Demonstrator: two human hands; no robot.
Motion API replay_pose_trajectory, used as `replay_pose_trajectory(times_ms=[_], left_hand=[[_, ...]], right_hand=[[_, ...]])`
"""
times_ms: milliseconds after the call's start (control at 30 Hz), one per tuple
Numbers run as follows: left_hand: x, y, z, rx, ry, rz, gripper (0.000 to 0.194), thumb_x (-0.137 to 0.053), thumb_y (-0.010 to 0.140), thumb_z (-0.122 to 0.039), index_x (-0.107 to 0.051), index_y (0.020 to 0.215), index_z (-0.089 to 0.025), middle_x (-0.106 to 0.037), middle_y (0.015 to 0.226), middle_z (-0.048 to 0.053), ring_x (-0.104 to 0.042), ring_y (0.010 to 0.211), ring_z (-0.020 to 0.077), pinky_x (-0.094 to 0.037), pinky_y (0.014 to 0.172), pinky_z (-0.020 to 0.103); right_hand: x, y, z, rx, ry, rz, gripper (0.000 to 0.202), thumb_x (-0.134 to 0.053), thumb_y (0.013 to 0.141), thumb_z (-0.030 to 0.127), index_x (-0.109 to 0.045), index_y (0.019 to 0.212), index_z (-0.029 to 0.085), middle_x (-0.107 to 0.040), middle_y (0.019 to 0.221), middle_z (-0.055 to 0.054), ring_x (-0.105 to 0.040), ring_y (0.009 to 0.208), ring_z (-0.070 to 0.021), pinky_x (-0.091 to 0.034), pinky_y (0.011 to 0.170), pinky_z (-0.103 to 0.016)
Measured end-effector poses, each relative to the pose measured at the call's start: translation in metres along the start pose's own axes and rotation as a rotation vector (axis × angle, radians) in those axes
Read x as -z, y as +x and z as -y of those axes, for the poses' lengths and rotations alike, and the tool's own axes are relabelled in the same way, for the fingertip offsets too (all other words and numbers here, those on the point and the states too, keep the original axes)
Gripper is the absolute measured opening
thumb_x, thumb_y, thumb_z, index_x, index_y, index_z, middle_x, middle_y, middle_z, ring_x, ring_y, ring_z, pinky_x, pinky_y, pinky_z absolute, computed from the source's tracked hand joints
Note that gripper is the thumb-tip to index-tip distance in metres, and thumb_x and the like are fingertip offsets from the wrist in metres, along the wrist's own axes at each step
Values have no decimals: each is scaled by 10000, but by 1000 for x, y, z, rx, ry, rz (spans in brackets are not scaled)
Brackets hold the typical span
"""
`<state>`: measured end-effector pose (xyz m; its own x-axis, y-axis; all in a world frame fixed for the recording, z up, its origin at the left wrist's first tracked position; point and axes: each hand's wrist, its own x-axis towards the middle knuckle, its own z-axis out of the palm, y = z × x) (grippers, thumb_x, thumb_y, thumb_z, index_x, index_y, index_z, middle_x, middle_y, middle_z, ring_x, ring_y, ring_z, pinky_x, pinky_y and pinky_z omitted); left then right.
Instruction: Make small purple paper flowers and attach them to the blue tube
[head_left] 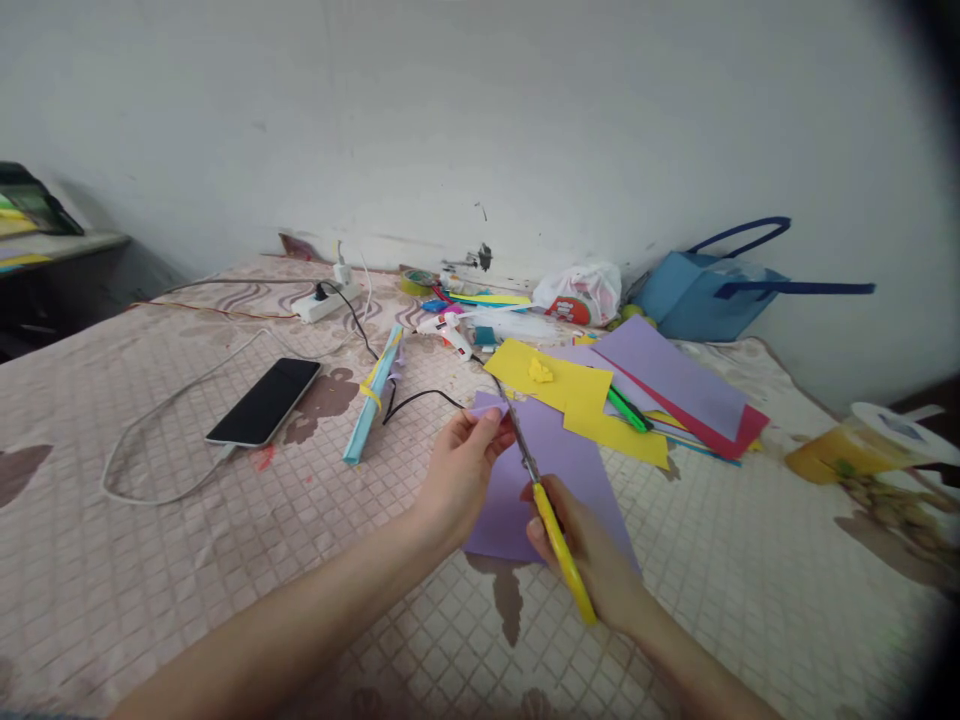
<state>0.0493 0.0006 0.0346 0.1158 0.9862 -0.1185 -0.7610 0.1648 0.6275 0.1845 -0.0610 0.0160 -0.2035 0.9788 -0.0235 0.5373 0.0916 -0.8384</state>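
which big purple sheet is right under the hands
The purple sheet flat on the tablecloth, below the scissors; the other big one lies farther right, over red paper.

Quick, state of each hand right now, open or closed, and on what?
Left hand: closed, pinching a small purple piece.
Right hand: closed, holding yellow-handled scissors.

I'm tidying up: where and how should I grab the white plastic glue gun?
Probably by the handle of the white plastic glue gun, coming from the near side: it slants toward the person, with a thin black cord at its end.
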Motion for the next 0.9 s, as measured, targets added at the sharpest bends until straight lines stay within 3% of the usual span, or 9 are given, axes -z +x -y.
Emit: replay_pose_trajectory(times_ms=[667, 900], left_hand=[[-14, -9, 12, -27, -116, -52, 147, -683, 714, -161, -537, 703, -146, -597, 734, -7, -558, 722, 89, -422, 792, 240], [-15, -10, 12, -16, -101, -55, 154, -685, 712, -180, -536, 688, -149, -586, 715, -16, -545, 701, 85, -411, 778, 237]], right_hand=[[-12, 2, -4, 9, 60, -80, 237, -478, 802, 418, -333, 753, 238, -448, 618, 26, -549, 681, -187, -426, 542, -279], [-12, 1, -6, 36, 70, -99, 243, -488, 809, 430, -355, 754, 234, -473, 637, 24, -529, 622, -167, -436, 546, -292]])
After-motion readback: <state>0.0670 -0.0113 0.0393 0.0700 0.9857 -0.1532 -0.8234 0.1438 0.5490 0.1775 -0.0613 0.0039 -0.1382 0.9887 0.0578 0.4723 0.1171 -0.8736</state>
